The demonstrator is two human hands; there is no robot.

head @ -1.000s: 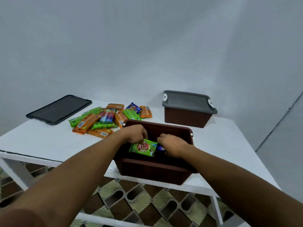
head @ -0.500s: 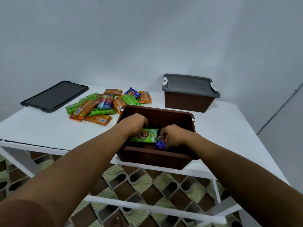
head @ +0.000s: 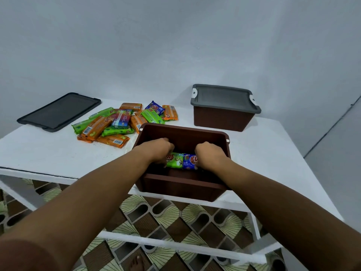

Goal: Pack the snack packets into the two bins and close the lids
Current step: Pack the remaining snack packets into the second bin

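Observation:
An open brown bin (head: 181,183) stands at the table's near edge. Both my hands reach down into it. My left hand (head: 156,150) grips a green snack packet (head: 175,160), and my right hand (head: 210,156) grips a blue snack packet (head: 189,162); the two packets lie side by side low in the bin. A pile of orange, green and blue snack packets (head: 121,122) lies on the table behind the bin's left side. A second brown bin (head: 222,116) with its grey lid (head: 224,96) on stands at the back right.
A loose dark grey lid (head: 58,111) lies flat at the back left of the white table (head: 39,153). A grey wall rises close behind. Patterned floor tiles (head: 166,216) show below the table's front rail.
Both hands have sunk deeper into the open bin with their packets. The blue packet, mostly hidden before, now shows next to the green one.

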